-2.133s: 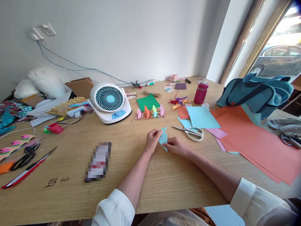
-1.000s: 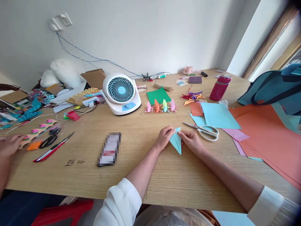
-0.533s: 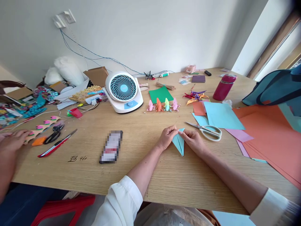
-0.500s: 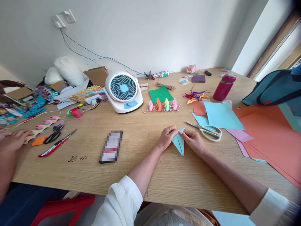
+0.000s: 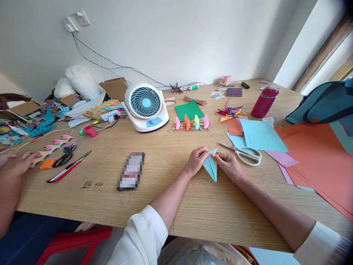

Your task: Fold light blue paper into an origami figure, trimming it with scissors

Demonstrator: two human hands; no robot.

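Observation:
A light blue piece of folded paper [image 5: 210, 168], kite-like with its long point toward me and a crease down the middle, is pinched between both hands above the table. My left hand [image 5: 199, 160] is closed on its upper left edge. On the upper right edge, the fingers of my right hand [image 5: 228, 165] are closed too. White-handled scissors [image 5: 247, 155] lie just beyond my right hand, blades pointing left. Farther back, several small folded paper figures [image 5: 192, 122] in pink, orange and green stand in a row before a green paper sheet [image 5: 189, 111].
Blue sheets [image 5: 264, 135] and large orange sheets [image 5: 309, 154] cover the right side, near a magenta bottle [image 5: 264, 102]. A phone [image 5: 131, 171] lies left of my arms. Beyond it stands a fan [image 5: 146, 106]. A co-worker's hand [image 5: 20, 162] rests at far left near a utility knife [image 5: 68, 167].
The view has shifted very slightly. Both hands keep hold of the folded paper, with only a small shift of the fingers near its top.

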